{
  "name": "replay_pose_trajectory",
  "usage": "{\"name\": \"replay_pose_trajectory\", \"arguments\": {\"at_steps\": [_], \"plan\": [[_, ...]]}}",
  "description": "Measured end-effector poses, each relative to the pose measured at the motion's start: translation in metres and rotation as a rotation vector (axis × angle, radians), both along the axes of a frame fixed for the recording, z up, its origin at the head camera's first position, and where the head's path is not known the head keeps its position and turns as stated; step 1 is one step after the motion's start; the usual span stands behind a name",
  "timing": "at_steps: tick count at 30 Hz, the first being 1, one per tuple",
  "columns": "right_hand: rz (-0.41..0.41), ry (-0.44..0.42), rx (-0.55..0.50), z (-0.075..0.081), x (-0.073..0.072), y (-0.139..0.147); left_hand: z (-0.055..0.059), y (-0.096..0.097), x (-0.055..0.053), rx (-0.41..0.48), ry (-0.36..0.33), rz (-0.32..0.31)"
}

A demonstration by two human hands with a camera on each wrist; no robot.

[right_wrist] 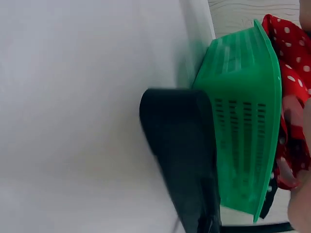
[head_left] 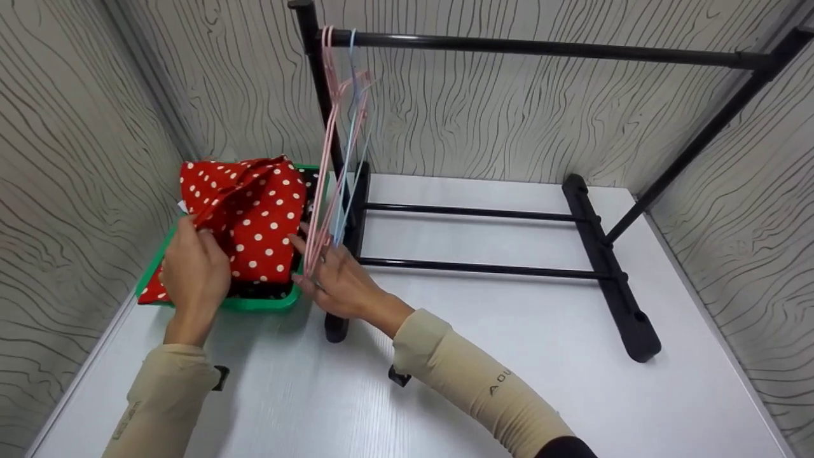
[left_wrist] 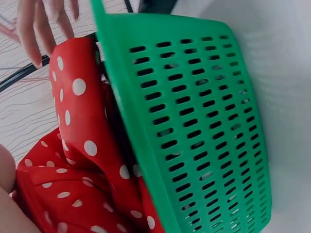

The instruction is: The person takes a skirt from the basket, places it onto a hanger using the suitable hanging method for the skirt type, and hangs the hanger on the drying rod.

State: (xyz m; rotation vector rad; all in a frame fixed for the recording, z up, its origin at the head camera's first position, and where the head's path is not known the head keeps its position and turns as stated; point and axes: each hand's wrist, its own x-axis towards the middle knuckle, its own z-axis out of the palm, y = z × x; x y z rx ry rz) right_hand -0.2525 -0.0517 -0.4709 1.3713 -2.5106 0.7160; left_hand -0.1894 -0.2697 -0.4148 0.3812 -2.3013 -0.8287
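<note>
A red cloth with white polka dots lies bunched over a green basket, with a black dotted cloth showing under it. At the cloth's left side, my left hand pinches a raised fold between thumb and fingers. My right hand is by the basket's right rim, fingers spread and fairly straight beside the cloth's edge. Pink hangers and a light blue hanger hang in front of its fingertips and partly hide them. The left wrist view shows the right fingers loose, near the red cloth.
A black clothes rack stands on the white table, its crossbar holding the hangers at the left end. Its left foot is close beside the basket wall. Wood-patterned panels enclose the back and sides.
</note>
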Motion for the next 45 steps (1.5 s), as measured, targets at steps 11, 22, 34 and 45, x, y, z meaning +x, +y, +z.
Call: {"name": "replay_pose_trajectory", "arguments": {"at_steps": [11,22,34,45], "plan": [[-0.066,-0.028,0.208,0.001,0.011,-0.031,0.001,0.007,0.02,0.013,0.226,-0.164],[-0.099,0.052,0.146,0.01,0.009,-0.023,-0.005,0.017,0.032,-0.039,0.01,-0.332],[-0.234,0.147,-0.214,0.013,0.008,-0.03,-0.019,0.03,0.04,-0.115,-0.127,-0.458],[-0.238,0.083,-0.064,0.018,0.003,-0.038,-0.005,0.015,0.071,-0.158,-0.343,-0.582]]}}
